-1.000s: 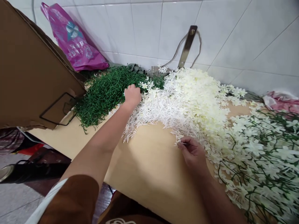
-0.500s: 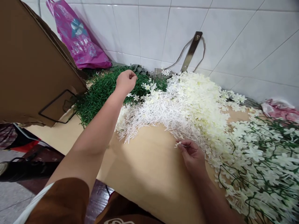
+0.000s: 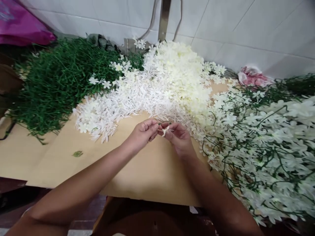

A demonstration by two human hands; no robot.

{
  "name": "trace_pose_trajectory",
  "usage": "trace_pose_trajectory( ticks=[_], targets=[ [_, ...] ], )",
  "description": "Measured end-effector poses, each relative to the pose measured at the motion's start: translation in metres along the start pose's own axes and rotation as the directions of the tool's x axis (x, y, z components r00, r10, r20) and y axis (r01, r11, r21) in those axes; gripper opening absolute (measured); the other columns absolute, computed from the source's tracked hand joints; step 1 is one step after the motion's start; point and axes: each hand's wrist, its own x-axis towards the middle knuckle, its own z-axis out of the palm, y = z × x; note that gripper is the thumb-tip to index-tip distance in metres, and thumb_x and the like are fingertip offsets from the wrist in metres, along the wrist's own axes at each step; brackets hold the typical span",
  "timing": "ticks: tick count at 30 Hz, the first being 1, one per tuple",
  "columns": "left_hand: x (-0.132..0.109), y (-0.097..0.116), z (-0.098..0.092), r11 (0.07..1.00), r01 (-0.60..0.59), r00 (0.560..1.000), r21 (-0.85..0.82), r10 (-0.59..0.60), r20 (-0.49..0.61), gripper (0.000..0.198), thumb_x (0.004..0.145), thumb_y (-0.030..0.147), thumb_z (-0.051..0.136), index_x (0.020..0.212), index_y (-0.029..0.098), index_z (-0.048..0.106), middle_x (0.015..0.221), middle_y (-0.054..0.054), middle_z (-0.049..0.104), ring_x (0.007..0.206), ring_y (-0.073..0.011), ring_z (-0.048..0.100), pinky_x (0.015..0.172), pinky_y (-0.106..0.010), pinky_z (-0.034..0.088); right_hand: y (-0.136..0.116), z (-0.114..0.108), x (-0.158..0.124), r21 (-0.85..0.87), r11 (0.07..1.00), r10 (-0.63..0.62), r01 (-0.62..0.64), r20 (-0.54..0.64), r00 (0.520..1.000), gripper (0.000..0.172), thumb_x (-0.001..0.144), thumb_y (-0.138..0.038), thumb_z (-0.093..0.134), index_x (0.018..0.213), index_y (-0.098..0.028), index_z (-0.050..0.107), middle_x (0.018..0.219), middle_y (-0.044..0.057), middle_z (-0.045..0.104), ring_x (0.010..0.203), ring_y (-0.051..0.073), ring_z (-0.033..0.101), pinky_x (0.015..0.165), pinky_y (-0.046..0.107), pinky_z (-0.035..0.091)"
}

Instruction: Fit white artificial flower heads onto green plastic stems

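Note:
My left hand [image 3: 145, 132] is closed in a pinch on a short green plastic stem [image 3: 164, 122], over the middle of the brown board. Fingertip to fingertip with it, my right hand [image 3: 179, 139] is closed on a white artificial flower [image 3: 166, 130]. Stem and flower meet between the two hands; whether they are joined I cannot make out. Just beyond my hands lies a heap of loose white flowers [image 3: 182, 78], with thin white stalks toward me. Green stems [image 3: 56, 75] are piled on the left.
White flowers on green stems [image 3: 270, 147] spread over the right side. A brown board [image 3: 54, 164] covers the table, with a small green scrap [image 3: 77, 153] on it. A purple bag [image 3: 22, 26], a metal strip [image 3: 163, 21] and a pink-white cloth [image 3: 253, 77] lie by the tiled wall.
My left hand has come back from above the green pile to meet my right hand, and a green stem now shows in it. The view has shifted right and down.

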Motion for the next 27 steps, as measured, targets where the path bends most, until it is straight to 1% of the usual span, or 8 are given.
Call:
trace_pose_trajectory(
  ticks=[3,5,8,13,18,22,25,27],
  targets=[
    [-0.005,-0.006,0.003,0.971,-0.056,0.995,0.233,0.035,0.095,0.021,0.083,0.037,0.062,0.077,0.017,0.063,0.057,0.003,0.051,0.054,-0.0090,0.046,0.056,-0.022,0.040,-0.003,-0.006,0.002,-0.008,1.000,-0.019,0.018,-0.089,0.996,0.029,0.064,-0.038,0.085,0.074,-0.023,0.062,0.091,-0.001,0.073,0.078,0.013,0.067,0.081,0.033,0.058],
    [-0.006,-0.009,0.005,0.920,-0.137,0.985,0.369,0.086,0.150,0.017,0.083,0.031,0.061,0.077,0.017,0.067,0.074,-0.003,0.063,0.072,-0.0136,0.058,0.070,-0.026,0.047,-0.004,-0.008,0.003,-0.013,1.000,-0.022,0.021,-0.095,0.995,0.031,0.063,-0.040,0.085,0.074,-0.023,0.062,0.081,-0.002,0.072,0.070,0.012,0.066,0.075,0.031,0.058],
    [-0.003,-0.012,0.006,0.918,-0.148,0.975,0.367,0.073,0.210,0.022,0.085,0.034,0.059,0.081,0.016,0.071,0.097,-0.008,0.070,0.096,-0.0193,0.063,0.088,-0.032,0.048,-0.008,-0.008,0.002,-0.037,0.999,-0.035,0.033,-0.046,0.998,0.033,0.064,-0.044,0.083,0.074,-0.024,0.059,0.071,-0.003,0.070,0.063,0.012,0.065,0.063,0.028,0.056],
    [0.001,-0.007,0.000,0.992,0.063,0.994,0.109,-0.073,0.087,0.034,0.080,0.047,0.068,0.091,0.015,0.075,0.087,-0.007,0.073,0.085,-0.0171,0.065,0.084,-0.031,0.049,-0.011,-0.007,0.000,-0.082,0.988,-0.126,0.128,0.039,0.991,0.029,0.068,-0.041,0.081,0.073,-0.024,0.059,0.073,-0.003,0.070,0.064,0.013,0.066,0.067,0.032,0.057],
    [-0.002,0.000,-0.001,0.998,-0.060,0.998,-0.022,0.060,0.007,0.027,0.076,0.040,0.075,0.091,0.018,0.077,0.085,-0.004,0.074,0.086,-0.0162,0.066,0.088,-0.030,0.049,-0.009,-0.002,0.000,-0.054,0.996,-0.064,0.068,0.066,0.996,0.028,0.067,-0.041,0.082,0.072,-0.023,0.061,0.074,-0.003,0.072,0.064,0.012,0.067,0.071,0.031,0.057],
    [-0.002,0.000,0.003,0.989,-0.119,0.991,-0.084,0.113,-0.067,0.023,0.073,0.039,0.077,0.081,0.018,0.073,0.079,-0.002,0.071,0.069,-0.0125,0.062,0.073,-0.028,0.051,-0.006,0.002,-0.001,-0.014,0.999,0.038,-0.037,0.067,0.997,0.034,0.062,-0.046,0.084,0.069,-0.024,0.059,0.070,-0.004,0.071,0.064,0.013,0.067,0.072,0.033,0.058],
    [0.000,0.000,0.000,0.987,-0.159,0.983,0.002,0.158,-0.096,0.024,0.076,0.041,0.073,0.076,0.017,0.069,0.077,-0.003,0.071,0.070,-0.0139,0.062,0.071,-0.029,0.051,-0.004,0.001,-0.001,-0.054,0.997,0.061,-0.059,0.042,0.997,0.036,0.060,-0.048,0.085,0.071,-0.025,0.060,0.071,-0.003,0.071,0.073,0.016,0.068,0.080,0.038,0.058],
    [0.001,0.001,-0.006,0.967,-0.187,0.973,0.175,0.207,-0.104,0.021,0.079,0.037,0.068,0.075,0.017,0.068,0.075,-0.003,0.070,0.073,-0.0153,0.062,0.074,-0.030,0.051,-0.004,-0.002,0.000,-0.095,0.995,0.023,-0.023,-0.003,1.000,0.035,0.060,-0.049,0.085,0.070,-0.025,0.061,0.077,-0.002,0.072,0.077,0.016,0.067,0.081,0.037,0.057]
  ],
)
